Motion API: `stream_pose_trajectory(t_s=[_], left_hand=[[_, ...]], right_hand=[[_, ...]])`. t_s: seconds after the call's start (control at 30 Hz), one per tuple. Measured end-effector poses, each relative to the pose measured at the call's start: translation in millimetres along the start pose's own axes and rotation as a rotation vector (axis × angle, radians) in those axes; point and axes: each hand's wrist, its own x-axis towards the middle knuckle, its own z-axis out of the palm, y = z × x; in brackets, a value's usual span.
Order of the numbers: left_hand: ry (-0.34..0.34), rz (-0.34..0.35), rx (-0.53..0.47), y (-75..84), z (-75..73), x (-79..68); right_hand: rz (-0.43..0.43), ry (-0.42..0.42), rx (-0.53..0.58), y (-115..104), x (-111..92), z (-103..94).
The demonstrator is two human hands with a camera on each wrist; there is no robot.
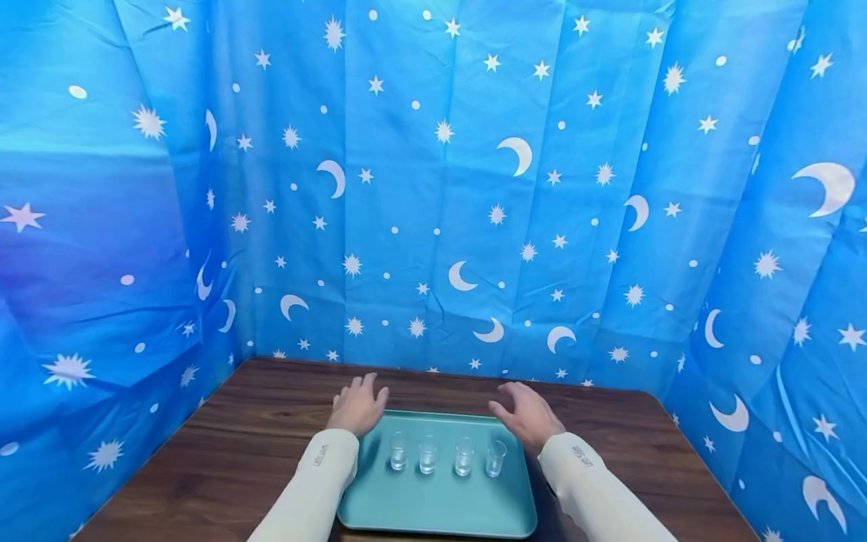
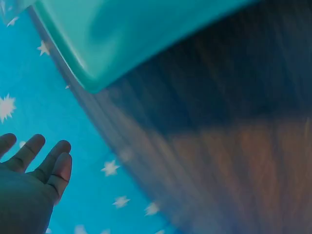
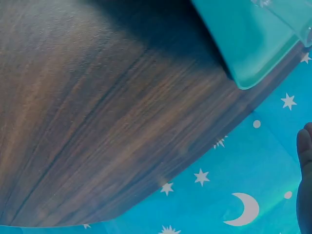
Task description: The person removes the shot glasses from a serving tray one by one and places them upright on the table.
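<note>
My left hand (image 1: 357, 407) hovers by the far left corner of a teal tray (image 1: 440, 508), fingers spread and holding nothing. Opposite it, my right hand (image 1: 531, 415) hangs over the far right corner, its fingers loosely bent and empty. Several small clear glasses stand in a row across the tray. The leftmost glass (image 1: 398, 452) is nearest the left hand, and the rightmost glass (image 1: 496, 459) leans slightly, close to the right hand. Between them are two more, a glass (image 1: 427, 455) and another glass (image 1: 463, 457). A bit of clear liquid seems to show low in them.
The tray lies near the front of a dark wooden table (image 1: 223, 452). Blue cloth (image 1: 433, 188) printed with white moons and stars hangs behind and on both sides, right at the table's edges.
</note>
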Motion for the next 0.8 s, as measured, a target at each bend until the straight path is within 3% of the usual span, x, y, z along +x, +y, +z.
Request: stream_pose_trajectory(t_s=[0.2,0.37,0.5,0.63,0.8], left_hand=[[-0.048,-0.030,-0.152,-22.4,3.0,-7.8],[-0.111,0.003,-0.157,-38.0,6.0,-15.4],[-0.185,-0.010,-0.222,-46.2,8.8,-20.3],[-0.241,-0.032,-0.279,-52.9,10.9,-24.5],[-0.264,-0.033,-0.295,-60.5,13.7,-29.1]], right_hand=[[-0.008,-0.023,0.010,5,-11,3.7],[-0.120,-0.038,0.026,10,-22,12.4],[-0.204,-0.043,0.007,14,-31,17.2],[-0.235,-0.060,-0.007,17,-37,19.5],[-0.234,-0.066,-0.028,21,-37,20.7]])
